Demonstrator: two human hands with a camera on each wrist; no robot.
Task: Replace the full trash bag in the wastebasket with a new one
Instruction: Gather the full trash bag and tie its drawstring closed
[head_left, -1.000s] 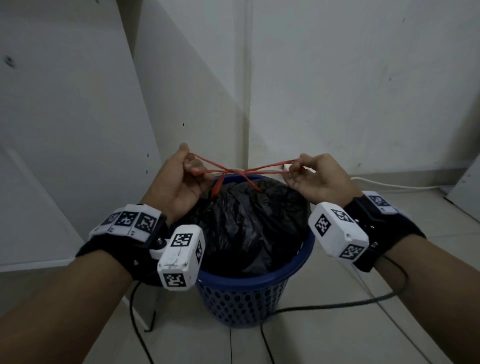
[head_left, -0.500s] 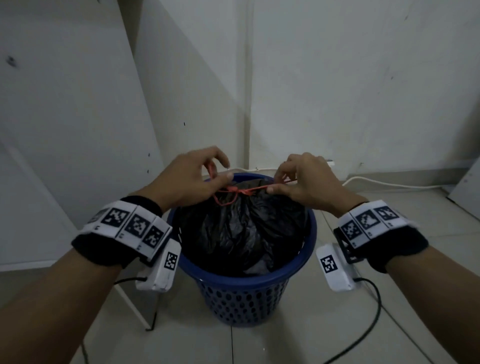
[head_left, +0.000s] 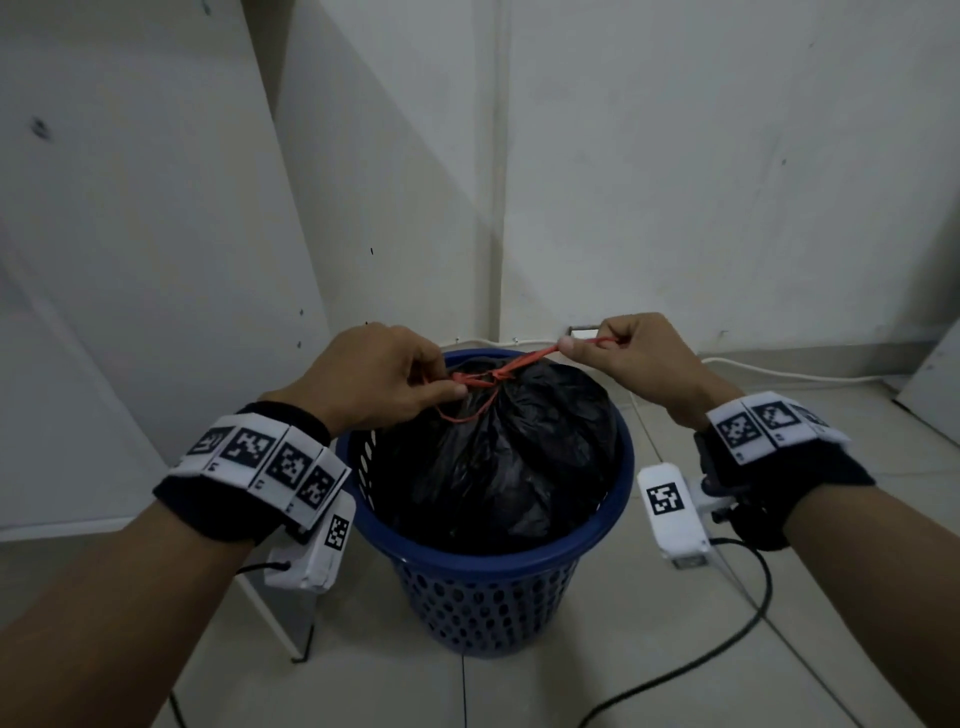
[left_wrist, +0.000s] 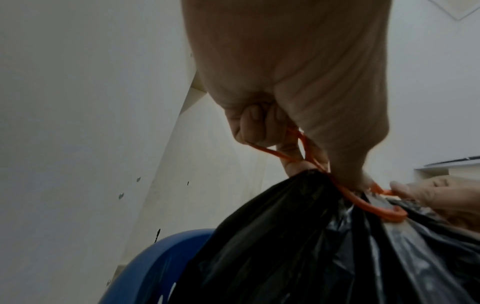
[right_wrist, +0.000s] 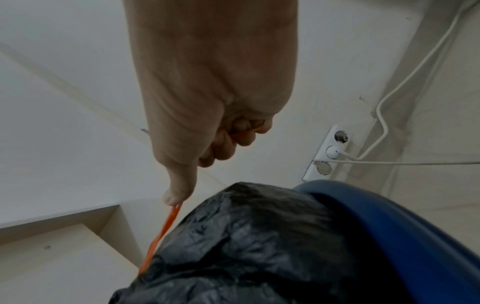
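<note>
— At the fingers? Left hand curled, thumb and fingertips pinching the red drawstring right at the gathered neck of the black trash bag. Right hand curled too, thumb pad pinching the other drawstring end, drawn taut up and off to the right.

— And further out?

— Bag bulging, sitting in the blue wastebasket on the tiled floor, in a corner, a wall socket close behind. No new bag anywhere in view.

— Risks from here?

— Possibly a snapped or slipping string if pulled too hard against that thin pinch. Possibly a torn bag neck. Perhaps a tipped basket, being light and perforated, if pulled sideways rather than up.

— Hidden or unclear?

— Knot itself: tangled loops, hard to read, finished or not, cannot tell. Bag contents unseen. Left fingertips mostly buried behind the plastic in the wrist view. Lower bag concealed by the basket wall.
</note>
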